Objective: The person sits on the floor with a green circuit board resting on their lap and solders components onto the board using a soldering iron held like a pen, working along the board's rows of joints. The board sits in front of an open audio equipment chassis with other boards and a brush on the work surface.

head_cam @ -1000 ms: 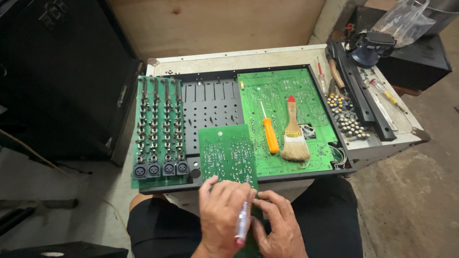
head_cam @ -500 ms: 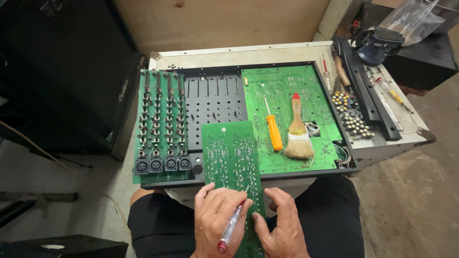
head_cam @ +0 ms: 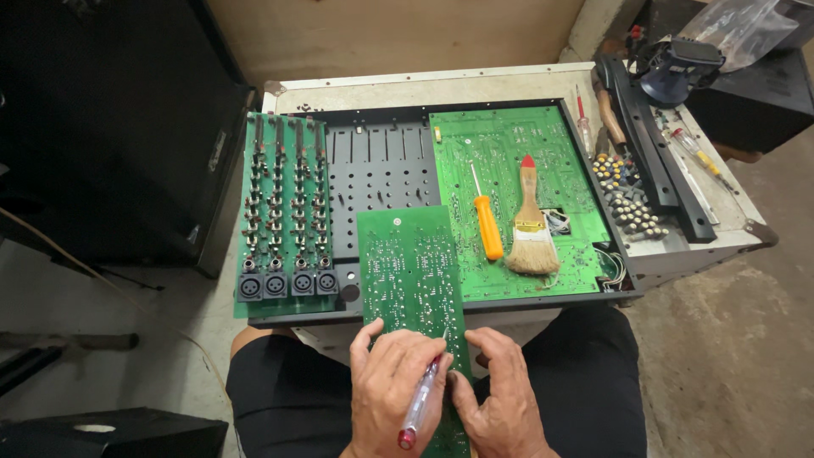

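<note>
both hands rest on a narrow green circuit board (head_cam: pixel 412 271) that lies over the person's lap and the open black chassis (head_cam: pixel 383 170). the left hand (head_cam: pixel 392 392) grips a clear red-tipped pen-like tool (head_cam: pixel 420 403); the right hand (head_cam: pixel 500 394) pins the board's edge. an orange screwdriver (head_cam: pixel 486 222) and a brush (head_cam: pixel 531 222) lie on a larger green board (head_cam: pixel 509 153).

A long green printed circuit board (head_cam: pixel 413 271) leans against the near edge of the opened black metal chassis (head_cam: pixel 377 170). Beside that board's near end, the left hand (head_cam: pixel 392 392) grips a clear red-tipped pen-shaped tool (head_cam: pixel 420 402) and the right hand (head_cam: pixel 502 397) steadies the board.
</note>
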